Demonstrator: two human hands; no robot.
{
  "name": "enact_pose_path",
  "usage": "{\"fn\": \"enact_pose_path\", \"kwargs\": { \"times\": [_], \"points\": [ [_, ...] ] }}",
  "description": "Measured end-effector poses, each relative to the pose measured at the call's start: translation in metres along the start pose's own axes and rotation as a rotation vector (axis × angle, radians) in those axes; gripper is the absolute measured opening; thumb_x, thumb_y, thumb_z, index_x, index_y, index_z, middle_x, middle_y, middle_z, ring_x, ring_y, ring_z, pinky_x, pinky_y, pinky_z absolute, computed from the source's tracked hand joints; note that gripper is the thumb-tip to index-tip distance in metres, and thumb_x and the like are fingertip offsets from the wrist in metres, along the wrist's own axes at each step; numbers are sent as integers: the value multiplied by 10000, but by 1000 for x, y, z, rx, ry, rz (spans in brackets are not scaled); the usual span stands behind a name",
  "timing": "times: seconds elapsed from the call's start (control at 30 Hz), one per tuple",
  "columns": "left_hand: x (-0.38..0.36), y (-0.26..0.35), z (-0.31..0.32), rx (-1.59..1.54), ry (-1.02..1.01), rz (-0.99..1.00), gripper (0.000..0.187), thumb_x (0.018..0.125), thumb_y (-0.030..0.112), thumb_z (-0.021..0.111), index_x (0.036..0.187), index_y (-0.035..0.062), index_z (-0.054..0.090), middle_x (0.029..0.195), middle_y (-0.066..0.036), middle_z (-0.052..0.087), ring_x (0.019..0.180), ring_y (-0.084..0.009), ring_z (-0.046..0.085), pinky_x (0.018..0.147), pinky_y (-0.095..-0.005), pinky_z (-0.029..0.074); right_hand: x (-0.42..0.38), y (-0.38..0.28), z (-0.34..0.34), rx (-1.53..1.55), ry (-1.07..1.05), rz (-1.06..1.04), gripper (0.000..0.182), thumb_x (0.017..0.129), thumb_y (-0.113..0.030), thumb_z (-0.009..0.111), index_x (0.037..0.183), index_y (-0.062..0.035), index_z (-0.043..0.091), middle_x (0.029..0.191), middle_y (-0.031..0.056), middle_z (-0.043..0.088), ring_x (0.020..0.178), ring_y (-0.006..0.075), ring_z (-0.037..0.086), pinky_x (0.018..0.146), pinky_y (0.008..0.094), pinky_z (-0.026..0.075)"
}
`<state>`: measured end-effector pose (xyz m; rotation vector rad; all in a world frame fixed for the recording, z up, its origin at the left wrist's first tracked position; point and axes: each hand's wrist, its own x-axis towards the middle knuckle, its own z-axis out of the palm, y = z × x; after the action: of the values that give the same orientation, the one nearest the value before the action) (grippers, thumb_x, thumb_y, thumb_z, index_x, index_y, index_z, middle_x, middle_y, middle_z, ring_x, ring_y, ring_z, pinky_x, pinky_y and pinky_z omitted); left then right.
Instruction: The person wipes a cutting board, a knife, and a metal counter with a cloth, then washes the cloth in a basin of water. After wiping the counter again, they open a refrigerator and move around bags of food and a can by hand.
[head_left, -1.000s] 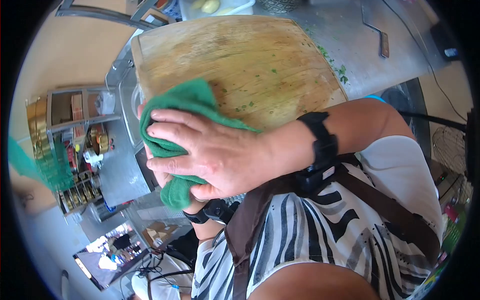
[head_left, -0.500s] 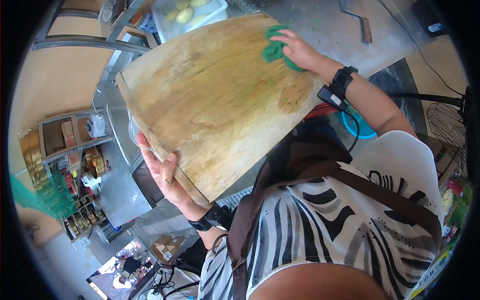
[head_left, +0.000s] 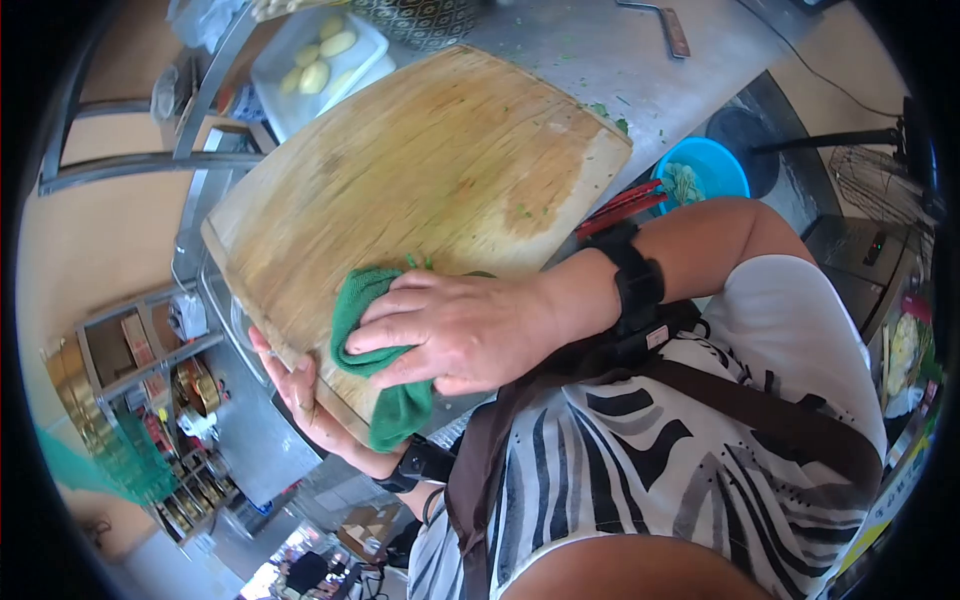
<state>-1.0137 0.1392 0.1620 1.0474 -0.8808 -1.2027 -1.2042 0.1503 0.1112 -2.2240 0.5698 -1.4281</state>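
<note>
A large wooden cutting board [head_left: 400, 170] lies tilted across the view, with damp, yellowish patches and small green bits on it. My left hand [head_left: 310, 400] grips its lower left edge, thumb on the edge and the other fingers partly hidden beneath. Near that same end, my right hand [head_left: 465, 325] presses a green cloth [head_left: 400, 405] against the board, fingers bent over the cloth. Part of the cloth hangs over the board's near edge. More green scraps lie just beyond the cloth and at the board's right corner.
Behind the board, a white tray [head_left: 375, 45] of peeled potatoes stands on the metal table [head_left: 560, 45]. A wooden-handled tool [head_left: 672, 32] lies farther right. Below the table's right edge are a blue bucket [head_left: 728, 165] and a red object [head_left: 620, 208]. Metal racks are at left.
My right hand has moved with the green cloth from the board's far right corner to its near left end. The board has shifted slightly left and its far right side sits lower.
</note>
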Motion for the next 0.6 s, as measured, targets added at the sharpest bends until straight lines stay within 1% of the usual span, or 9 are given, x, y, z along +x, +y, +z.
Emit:
{"fn": "enact_pose_path", "kwargs": {
  "times": [0.07, 0.17, 0.3, 0.37, 0.4, 0.43, 0.47, 0.53, 0.6],
  "points": [
    [7, 0, -10, 100, -32, 34, 759, 690, 43, 544, 1401, 27, 278, 1340, -185, 399, 1179, -295, 449, 1024, -382, 328, -13, 19, -3, 89, 3, -40, 265, 672, -94, 632, 934, -89, 668, 1141, 106, 539, 1069, 267, 496, 907, 419, 390],
    [12, -2, -19, 129, -8, 42, 768, 696, 38, 545, 1407, 13, 256, 1352, -186, 388, 1188, -288, 442, 1024, -374, 316, -55, 47, -41, -113, -55, 146, 346, 672, 18, 542, 974, -100, 664, 1174, 120, 526, 1076, 288, 492, 923, 398, 408],
    [14, -1, -18, 148, -43, 88, 770, 701, 35, 543, 1412, 7, 250, 1361, -184, 382, 1198, -271, 431, 1026, -352, 304, -150, 113, -83, -422, -53, 388, 438, 689, 68, 471, 1071, -83, 625, 1240, 159, 476, 1164, 325, 444, 1013, 411, 352],
    [15, 3, -16, 175, -43, 76, 772, 701, 35, 541, 1414, 11, 248, 1362, -178, 384, 1200, -267, 428, 1026, -347, 303, -180, 135, -106, -504, -26, 607, 465, 709, 74, 446, 1117, -84, 607, 1291, 155, 449, 1198, 340, 413, 1027, 414, 335],
    [16, 5, -13, 194, -48, 67, 774, 701, 35, 540, 1417, 15, 246, 1362, -173, 386, 1203, -263, 425, 1027, -343, 302, -195, 144, -114, -510, -17, 598, 465, 709, 74, 446, 1117, -84, 607, 1291, 155, 449, 1198, 340, 413, 1027, 414, 335],
    [17, 5, -13, 189, -57, 85, 774, 701, 35, 540, 1417, 15, 246, 1362, -173, 386, 1203, -263, 425, 1027, -343, 302, -209, 154, -122, -506, -7, 685, 467, 724, 71, 437, 1134, -84, 597, 1307, 153, 439, 1209, 341, 401, 1031, 411, 330],
    [18, 3, -15, 188, -81, 91, 785, 699, 34, 542, 1421, 21, 234, 1362, -166, 389, 1199, -262, 429, 1023, -343, 308, -206, 158, -130, -503, 3, 766, 469, 739, 68, 427, 1151, -85, 587, 1323, 152, 428, 1221, 342, 390, 1034, 409, 325],
    [20, 1, -16, 181, -104, 115, 796, 697, 34, 544, 1425, 27, 223, 1362, -159, 391, 1195, -262, 434, 1019, -343, 315, -201, 163, -133, -552, 53, 705, 431, 753, 32, 468, 1148, -89, 590, 1304, 158, 444, 1198, 334, 419, 1014, 401, 354],
    [17, -3, -16, 109, -94, 59, 816, 688, 28, 547, 1431, 36, 209, 1360, -147, 398, 1182, -261, 446, 1006, -343, 333, -150, 133, -130, -413, 322, 703, 429, 752, 18, 477, 1155, -83, 584, 1284, 170, 456, 1181, 328, 438, 1003, 391, 365]
  ]
}}
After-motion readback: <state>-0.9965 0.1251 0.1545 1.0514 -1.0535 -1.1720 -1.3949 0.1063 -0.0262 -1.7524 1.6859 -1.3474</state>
